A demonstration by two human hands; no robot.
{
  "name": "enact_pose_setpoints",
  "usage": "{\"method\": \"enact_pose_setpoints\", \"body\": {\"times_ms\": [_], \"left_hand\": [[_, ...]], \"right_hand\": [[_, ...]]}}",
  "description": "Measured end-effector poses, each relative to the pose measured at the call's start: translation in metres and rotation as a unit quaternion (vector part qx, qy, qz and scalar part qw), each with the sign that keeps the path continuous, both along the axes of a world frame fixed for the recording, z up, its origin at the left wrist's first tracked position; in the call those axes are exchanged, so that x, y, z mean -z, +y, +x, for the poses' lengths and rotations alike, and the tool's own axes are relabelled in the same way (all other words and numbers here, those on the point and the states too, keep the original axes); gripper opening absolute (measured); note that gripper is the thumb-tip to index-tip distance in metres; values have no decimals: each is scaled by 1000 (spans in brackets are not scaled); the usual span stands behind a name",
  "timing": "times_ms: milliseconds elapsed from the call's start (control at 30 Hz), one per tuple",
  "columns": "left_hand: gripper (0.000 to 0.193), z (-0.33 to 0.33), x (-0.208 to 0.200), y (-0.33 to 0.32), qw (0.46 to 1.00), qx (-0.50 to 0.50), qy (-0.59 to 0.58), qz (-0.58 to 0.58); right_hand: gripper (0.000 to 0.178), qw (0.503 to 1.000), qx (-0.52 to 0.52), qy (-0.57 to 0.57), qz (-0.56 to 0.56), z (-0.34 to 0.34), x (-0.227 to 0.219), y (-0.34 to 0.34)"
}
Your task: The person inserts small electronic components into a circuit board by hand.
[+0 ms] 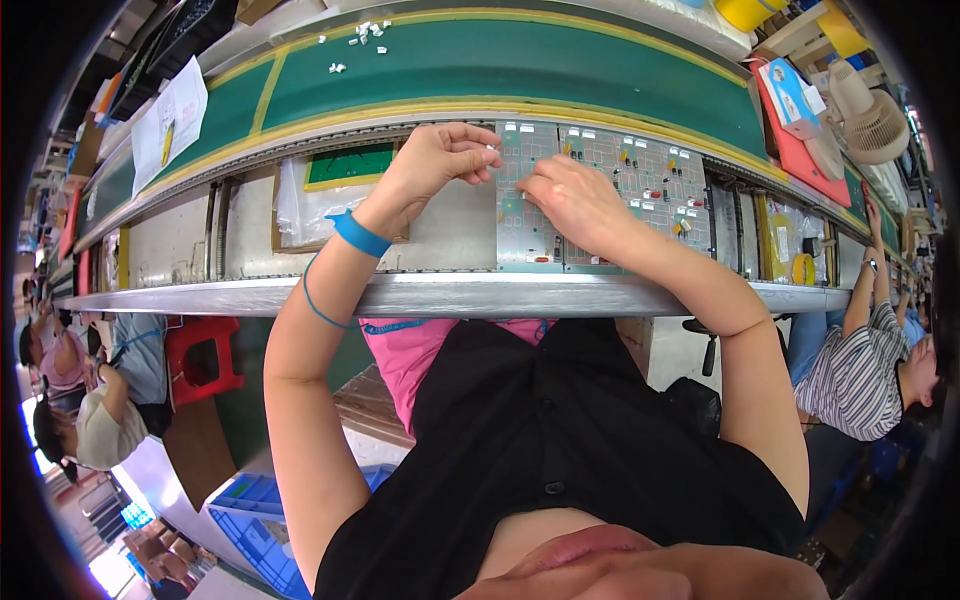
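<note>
My left hand (437, 168), with a blue wrist strap (358, 234) round the wrist, hovers at the left edge of a circuit board panel (527, 232). Its thumb and fingertips pinch a tiny white part (491, 149), too small to name surely. Over the left part of the panel reaches my right hand (580, 205), fingertips drawn together close to the board; whatever they hold is hidden. White connectors, small yellow and dark components and a red one (655, 194) stand on the panel, which lies across the rails (440, 283) of the line.
Loose white connectors (365, 35) lie on the green belt (480, 65) beyond the rails. A paper sheet with a pen (168, 142) rests at the left. To the right are a red tray (800, 140), a blue-white box (792, 98) and a fan (865, 112). Other people sit along both sides.
</note>
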State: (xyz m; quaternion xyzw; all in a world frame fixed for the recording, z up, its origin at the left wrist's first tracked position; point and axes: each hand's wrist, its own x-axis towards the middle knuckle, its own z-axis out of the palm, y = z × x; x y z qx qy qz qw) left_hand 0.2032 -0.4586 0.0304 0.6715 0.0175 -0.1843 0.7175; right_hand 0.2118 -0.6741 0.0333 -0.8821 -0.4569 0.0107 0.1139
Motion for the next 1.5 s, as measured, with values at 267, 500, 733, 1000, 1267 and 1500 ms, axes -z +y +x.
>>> {"method": "enact_pose_setpoints", "body": {"times_ms": [267,500,733,1000,1267,1500], "left_hand": [[26,-14,-8,-5,995,-13,62,-75],[18,-21,-3,-10,999,-23,22,21],[12,-26,-1,-33,904,-27,-255,341],[12,-30,1,-43,830,10,-340,442],[7,-29,2,-51,770,59,-402,491],[7,-29,0,-53,744,79,-400,530]], "right_hand": [[18,995,30,-14,95,-10,-17,-44],[13,975,145,1,169,-41,-12,-129],[13,938,269,-24,220,-70,0,-183],[17,925,254,-96,266,-78,14,-196],[20,924,227,-149,268,-80,20,-199],[21,922,220,-175,266,-84,20,-199]]}}
